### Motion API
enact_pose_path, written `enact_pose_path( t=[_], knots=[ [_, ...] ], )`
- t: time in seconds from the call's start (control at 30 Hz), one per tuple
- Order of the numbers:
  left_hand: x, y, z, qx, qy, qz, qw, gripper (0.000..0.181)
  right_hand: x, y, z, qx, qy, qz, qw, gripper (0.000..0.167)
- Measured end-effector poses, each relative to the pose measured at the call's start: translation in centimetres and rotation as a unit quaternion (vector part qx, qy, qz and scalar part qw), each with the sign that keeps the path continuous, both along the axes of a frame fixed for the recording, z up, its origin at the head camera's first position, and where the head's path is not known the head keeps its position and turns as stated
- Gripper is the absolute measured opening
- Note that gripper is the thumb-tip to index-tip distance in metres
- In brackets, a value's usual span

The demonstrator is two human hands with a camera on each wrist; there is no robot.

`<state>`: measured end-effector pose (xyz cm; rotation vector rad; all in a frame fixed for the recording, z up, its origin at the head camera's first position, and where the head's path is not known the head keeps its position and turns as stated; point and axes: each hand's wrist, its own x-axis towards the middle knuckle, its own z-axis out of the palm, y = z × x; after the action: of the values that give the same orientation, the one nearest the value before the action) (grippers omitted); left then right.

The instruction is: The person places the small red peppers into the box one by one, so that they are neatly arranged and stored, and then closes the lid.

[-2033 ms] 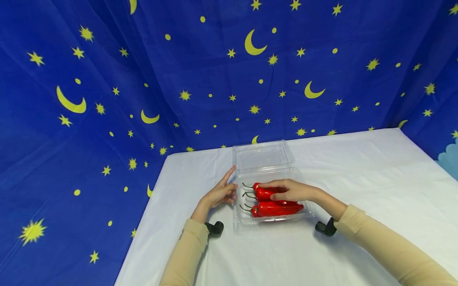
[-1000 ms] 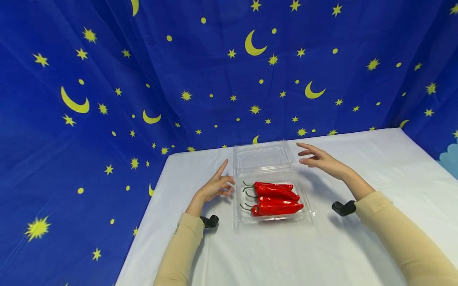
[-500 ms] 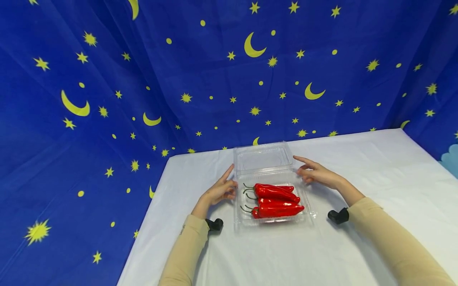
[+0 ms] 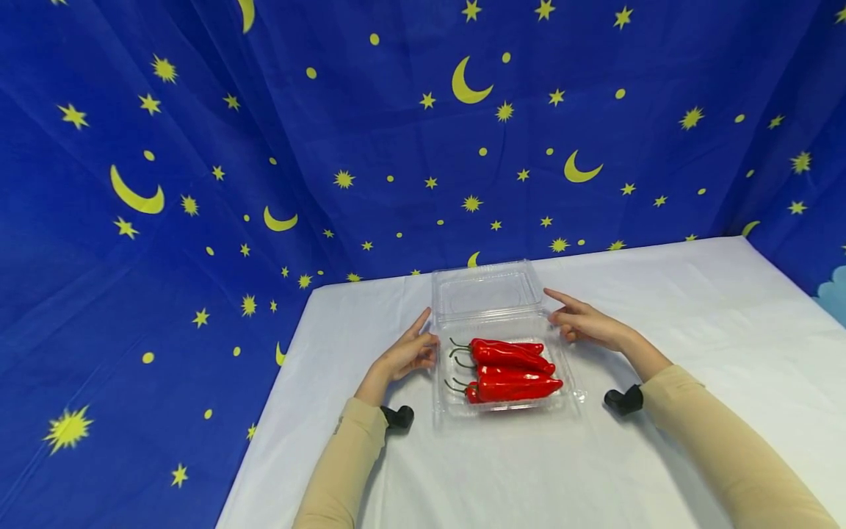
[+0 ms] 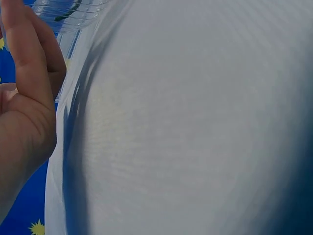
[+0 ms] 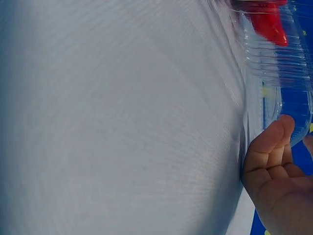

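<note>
A clear plastic clamshell box [image 4: 496, 325] sits on the white table with its lid [image 4: 486, 290] laid back toward the curtain. Several red peppers [image 4: 515, 386] with green stems lie side by side in its base, stems to the left. My left hand [image 4: 402, 355] is at the box's left side, index finger extended and fingertips at the wall. At the right side, near the hinge, is my right hand [image 4: 587, 323], its index finger pointing toward the lid's edge. Neither hand visibly grips anything. The right wrist view shows a red pepper tip [image 6: 276, 36] through the ribbed plastic.
A white cloth [image 4: 482, 477] covers the table. Behind and to the sides hangs a blue curtain [image 4: 383, 110] with yellow moons and stars. Black wrist mounts [image 4: 624, 400] stick out from both sleeves [image 4: 734, 448].
My right hand has let go of the peppers, lifted away to the right, then come down beside the box near the hinge. My left hand briefly drew back and returned to the left side.
</note>
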<state>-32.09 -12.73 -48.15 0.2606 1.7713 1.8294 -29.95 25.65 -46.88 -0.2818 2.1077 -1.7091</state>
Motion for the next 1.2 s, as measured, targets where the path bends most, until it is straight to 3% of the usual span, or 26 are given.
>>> enact_pose_path(
  t=[0.43, 0.73, 1.03, 1.2],
  knots=[
    [0.09, 0.28, 0.19, 0.023, -0.009, 0.003, 0.9997, 0.08, 0.05, -0.09, 0.14, -0.004, -0.008, -0.003, 1.0, 0.071],
    [0.35, 0.24, 0.35, 0.074, 0.004, 0.018, 0.9971, 0.079, 0.04, -0.14, -0.15, -0.074, 0.031, -0.017, 0.9966, 0.07],
    [0.31, 0.06, 0.06, 0.112, 0.018, 0.029, 0.9932, 0.07, 0.14, -0.27, -0.18, -0.104, 0.06, -0.037, 0.9921, 0.061],
    [0.34, 0.11, -0.15, 0.113, 0.02, 0.043, 0.9924, 0.063, 0.28, -0.3, -0.14, -0.126, 0.066, -0.037, 0.9892, 0.044]
  ],
)
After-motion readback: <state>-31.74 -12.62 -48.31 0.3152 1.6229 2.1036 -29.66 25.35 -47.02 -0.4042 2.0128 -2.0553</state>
